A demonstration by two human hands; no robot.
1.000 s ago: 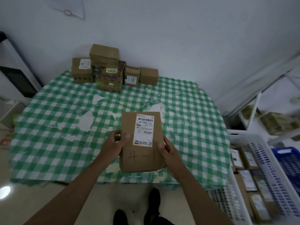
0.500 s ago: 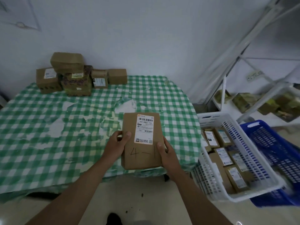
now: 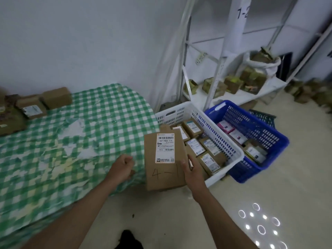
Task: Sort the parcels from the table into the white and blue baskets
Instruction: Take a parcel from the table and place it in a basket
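Right hand (image 3: 193, 172) grips the parcel (image 3: 164, 159) by its right edge, thumb on the front face, fingers curled behind. Parcel is a flat brown box, upright, label side facing the camera, white shipping label on the upper half, "4-1" handwritten below it. It's in the air between the table's right edge and the white basket (image 3: 224, 139), overlapping the basket's near-left corner in view.

Left hand (image 3: 123, 167) is off the parcel, just beside its left edge, fingers curled in loosely, holding nothing. It sits over the table's (image 3: 71, 150) near-right edge.

Table carries a green-and-white checked cloth, worn through in white patches. More brown boxes (image 3: 32, 106) are bunched at the far-left corner of the table against the wall; some carry labels.

White basket stands on the floor just beside the table's right edge, holding several labelled brown parcels lying flat. Blue basket (image 3: 265, 139) touches its right side; it holds a few parcels, including white and pink ones.

Behind the baskets is a white metal shelf (image 3: 222, 97) with crumpled greenish-brown packages on its low board and a white sack of the same. More such packages lie on the floor at far right, blurred. Light reflections show on the floor at near right.
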